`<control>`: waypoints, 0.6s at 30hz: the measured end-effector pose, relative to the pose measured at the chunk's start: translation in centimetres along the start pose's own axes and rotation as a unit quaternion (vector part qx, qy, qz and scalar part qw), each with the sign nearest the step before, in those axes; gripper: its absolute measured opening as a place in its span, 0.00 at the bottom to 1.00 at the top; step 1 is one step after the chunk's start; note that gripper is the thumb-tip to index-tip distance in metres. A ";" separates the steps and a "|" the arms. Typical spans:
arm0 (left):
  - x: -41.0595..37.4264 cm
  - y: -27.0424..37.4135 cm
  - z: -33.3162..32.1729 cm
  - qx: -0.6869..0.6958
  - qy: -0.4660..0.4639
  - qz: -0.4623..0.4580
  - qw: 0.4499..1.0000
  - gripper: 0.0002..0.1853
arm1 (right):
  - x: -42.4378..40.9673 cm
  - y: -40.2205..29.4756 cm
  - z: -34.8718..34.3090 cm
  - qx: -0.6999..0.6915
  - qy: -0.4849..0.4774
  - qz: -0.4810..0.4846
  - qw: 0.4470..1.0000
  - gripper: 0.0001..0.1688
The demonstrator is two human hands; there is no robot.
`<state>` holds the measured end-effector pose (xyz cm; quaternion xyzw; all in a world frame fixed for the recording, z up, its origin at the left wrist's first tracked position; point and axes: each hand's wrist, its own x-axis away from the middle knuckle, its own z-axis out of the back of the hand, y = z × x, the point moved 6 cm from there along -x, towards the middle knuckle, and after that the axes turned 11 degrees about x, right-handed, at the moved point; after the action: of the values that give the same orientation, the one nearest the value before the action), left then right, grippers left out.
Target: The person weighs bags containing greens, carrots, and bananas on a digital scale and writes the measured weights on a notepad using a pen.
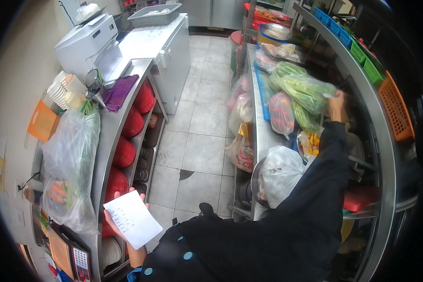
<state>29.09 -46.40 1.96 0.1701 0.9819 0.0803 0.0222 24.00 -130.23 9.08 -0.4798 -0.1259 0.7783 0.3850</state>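
On my left palm rests a white sheet or pad of paper [133, 219] with handwriting, and the fingers of my left hand [114, 225] show around its edges. My right hand [336, 105] reaches across the right counter and grips the end of a clear plastic bag of green leafy vegetables [305, 92]. Long green beans [304, 118] lie under that bag, beside a bag of red vegetables [281, 113]. Nearer to me, a tied whitish plastic bag [282, 176] sits in a round metal pan. Yellow pieces [312, 142] lie in a bowl partly hidden by my right sleeve.
The left steel counter [107, 141] carries bagged vegetables [72, 158], a purple cloth [121, 92], stacked white containers and a digital scale [81, 259]. Red bowls [123, 153] fill the shelf below. A tiled floor aisle [201, 148] runs between the counters. Bags hang at the right counter's edge.
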 end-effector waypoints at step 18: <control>9.2 8.9 3.3 0.128 0.014 -0.152 0.980 0.35 | 2.4 -17.5 -8.8 0.034 -0.049 0.180 0.982 0.24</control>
<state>23.63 -34.50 -0.01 0.0191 0.9987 -0.0478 -0.0016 39.22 -118.26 13.02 -0.4422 -0.0297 0.8614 0.2481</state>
